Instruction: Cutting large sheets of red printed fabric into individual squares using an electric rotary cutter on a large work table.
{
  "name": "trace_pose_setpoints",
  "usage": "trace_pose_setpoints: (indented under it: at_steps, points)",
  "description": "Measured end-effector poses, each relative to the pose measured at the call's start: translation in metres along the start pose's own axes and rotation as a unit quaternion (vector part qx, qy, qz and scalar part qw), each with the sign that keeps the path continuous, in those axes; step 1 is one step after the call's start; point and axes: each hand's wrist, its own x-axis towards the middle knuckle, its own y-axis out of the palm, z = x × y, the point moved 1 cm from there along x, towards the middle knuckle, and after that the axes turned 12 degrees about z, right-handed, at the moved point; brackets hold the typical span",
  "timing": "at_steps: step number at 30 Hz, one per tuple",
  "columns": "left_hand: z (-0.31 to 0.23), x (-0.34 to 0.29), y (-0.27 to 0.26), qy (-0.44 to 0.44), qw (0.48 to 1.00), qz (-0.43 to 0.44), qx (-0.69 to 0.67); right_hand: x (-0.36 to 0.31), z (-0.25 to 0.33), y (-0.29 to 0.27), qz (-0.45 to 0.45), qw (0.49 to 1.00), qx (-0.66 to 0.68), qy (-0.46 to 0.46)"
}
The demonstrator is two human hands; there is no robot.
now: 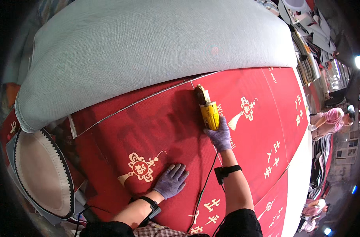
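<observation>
- While the right hand [220, 136] grips the tool [210, 115] by its rear end, the left hand [171, 181] lies flat and open on the red sheet [176, 138], fingers extended and slightly apart, holding nothing.
- Tool position: over the red sheet, directly ahead of the right hand and ahead and to the right of the left hand. Contact between the tool's underside and the sheet cannot be confirmed from this view.
- Long axis: directed away from the person, leaning slightly left, with the dark head at the far end.
- Controlling relation (judged): alignment of the head with the short pale line [192, 84] just beyond it. This line meets the long pale line [136, 103], which runs obliquely across the sheet.
- Nearer hand: the right, in direct contact with the tool. The left is well apart from it, on the person's side, near a printed gold emblem [140, 168].
- Far side: the grey sheet [160, 47] lies beyond the tool; its near edge overlaps the red sheet.
- Cord [204, 183]: runs from near the right wrist toward the person, between both forearms.
- Left side: an oval mat [44, 173] with a dark border, apart from both hands.
</observation>
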Motion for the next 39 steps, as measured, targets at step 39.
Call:
trace_pose_setpoints:
  at_steps: [39]
  points:
    - [-0.363, -0.326, 0.220, 0.460, 0.806, 0.358, -0.102, -0.916, 0.027, 0.166, -0.676, 0.665, 0.236, -0.213]
